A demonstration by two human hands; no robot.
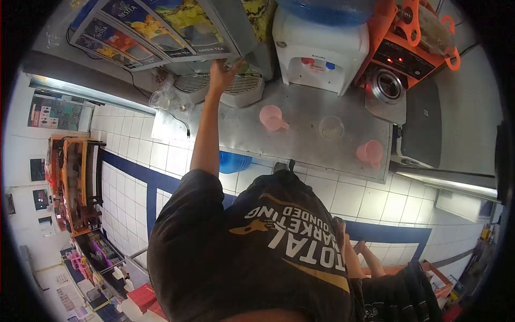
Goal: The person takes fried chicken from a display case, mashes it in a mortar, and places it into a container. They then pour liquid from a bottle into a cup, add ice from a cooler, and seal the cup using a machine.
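Taking the metal tabletop (306,145) as the landmark, a tea dispenser (161,27) with flavour labels stood at its far left corner, above a grated drip tray (244,88). Some crumpled clear plastic (163,99) lay at the left edge of the tabletop, just beside that tray.

One bare arm stretched straight out from the shoulder over the left part of the tabletop, elbow nearly locked. Which side it belonged to was hard to tell in the warped view; it read as the left hand (221,74). The hand was raised at the wrist, fingers (236,67) bent up against the underside of the dispenser, above the drip tray. Whether they pinched anything I could not tell. The other hand was out of view.

Further right, near the middle of the tabletop, a pink cup (272,118) lay on its side. A clear cup (331,127) stood just right of it, upright. Behind these, at the back edge, sat a white water cooler (316,51) with red and blue taps. A second pink cup (370,153) rested near the right front edge, and an orange machine (402,53) occupied the far right corner.
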